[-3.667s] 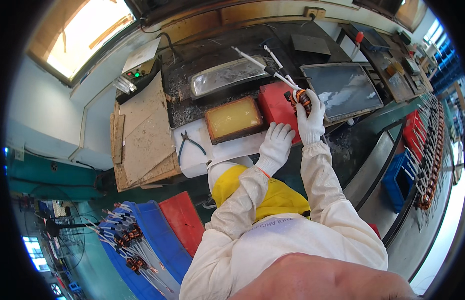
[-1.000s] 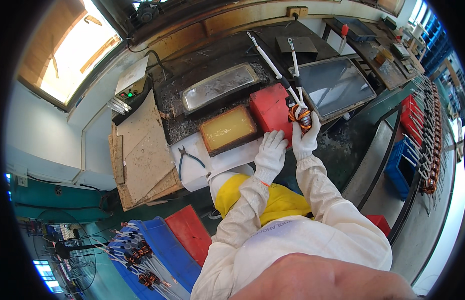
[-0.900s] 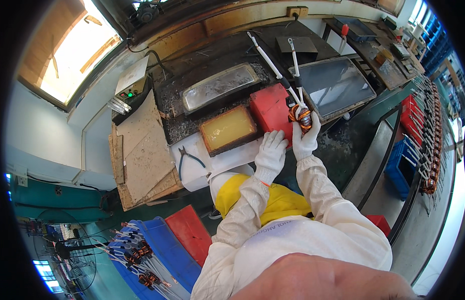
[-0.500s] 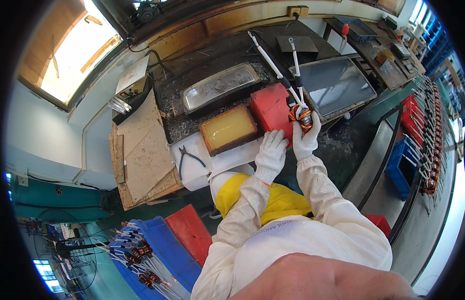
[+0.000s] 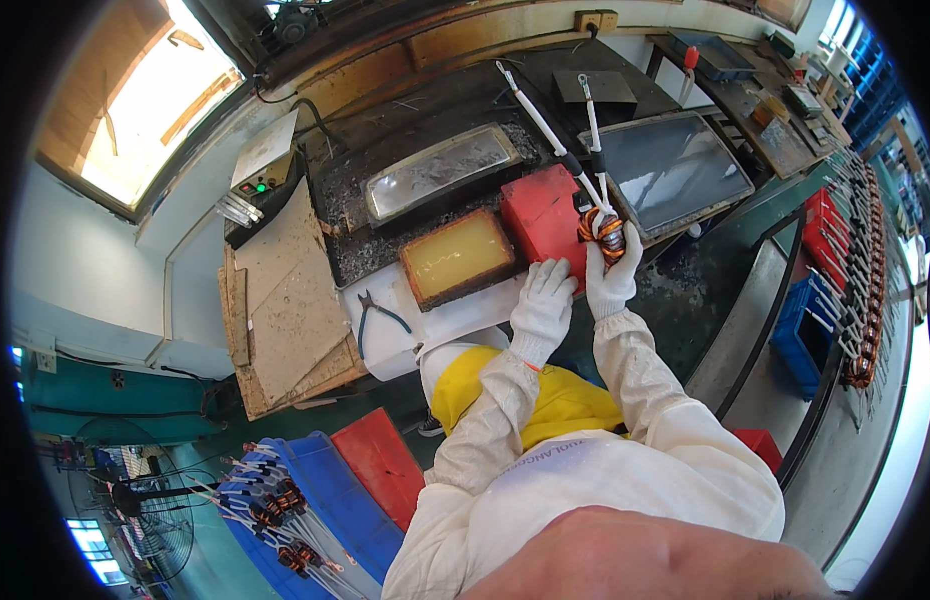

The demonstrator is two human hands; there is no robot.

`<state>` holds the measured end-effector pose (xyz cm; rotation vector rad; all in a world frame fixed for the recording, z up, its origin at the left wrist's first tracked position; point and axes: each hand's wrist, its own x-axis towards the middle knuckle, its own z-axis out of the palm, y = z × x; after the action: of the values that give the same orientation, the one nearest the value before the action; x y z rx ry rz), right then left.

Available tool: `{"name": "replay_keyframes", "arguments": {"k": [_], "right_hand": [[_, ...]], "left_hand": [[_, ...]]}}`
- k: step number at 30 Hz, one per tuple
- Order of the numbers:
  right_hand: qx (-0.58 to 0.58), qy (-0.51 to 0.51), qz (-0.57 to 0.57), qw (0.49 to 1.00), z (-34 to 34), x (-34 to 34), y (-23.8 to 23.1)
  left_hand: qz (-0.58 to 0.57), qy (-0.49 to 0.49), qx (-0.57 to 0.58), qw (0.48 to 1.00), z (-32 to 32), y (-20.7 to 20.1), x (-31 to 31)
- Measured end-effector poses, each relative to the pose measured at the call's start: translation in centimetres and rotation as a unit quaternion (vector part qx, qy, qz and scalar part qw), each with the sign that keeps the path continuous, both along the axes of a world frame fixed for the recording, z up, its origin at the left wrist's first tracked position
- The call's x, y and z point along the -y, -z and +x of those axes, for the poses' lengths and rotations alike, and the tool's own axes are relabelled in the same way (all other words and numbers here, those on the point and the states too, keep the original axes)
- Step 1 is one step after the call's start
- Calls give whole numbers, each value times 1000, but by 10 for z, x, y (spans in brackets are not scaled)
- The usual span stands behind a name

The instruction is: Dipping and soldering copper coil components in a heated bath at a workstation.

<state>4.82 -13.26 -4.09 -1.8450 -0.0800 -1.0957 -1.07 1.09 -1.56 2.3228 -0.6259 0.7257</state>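
Observation:
My right hand (image 5: pixel 613 280), in a white glove, is closed round a copper-wound coil (image 5: pixel 607 236). Two long white-sleeved leads (image 5: pixel 533 108) with metal lugs at their ends rise from the coil, pointing away from me. The coil sits at the right side of a red box (image 5: pixel 541 215). My left hand (image 5: pixel 542 312), also gloved, rests with its fingers laid against the near edge of that box and holds nothing I can see. Left of the box is a tray of yellowish material (image 5: pixel 457 258). Pliers with blue handles (image 5: pixel 379 318) lie further left on a white surface.
Behind the yellowish tray is a metal-filled solder pot (image 5: pixel 443 172). A dark, shiny-topped tray (image 5: pixel 675 168) stands right of the coil. Finished-looking coils hang over a blue bin (image 5: pixel 330 490) at lower left; many more line the rack (image 5: pixel 865 290) at right. A control box (image 5: pixel 266 160) stands far left.

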Motion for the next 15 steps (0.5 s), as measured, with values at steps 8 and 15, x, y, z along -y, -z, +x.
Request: {"name": "replay_keyframes", "arguments": {"k": [8,15], "right_hand": [[-1,-10,10,1000,0,-1,1],[1,-2,0,1000,0,0,0]], "left_hand": [[-1,1,3,1000,0,1,0],[-6,-1,6,1000,0,2,0]]}}
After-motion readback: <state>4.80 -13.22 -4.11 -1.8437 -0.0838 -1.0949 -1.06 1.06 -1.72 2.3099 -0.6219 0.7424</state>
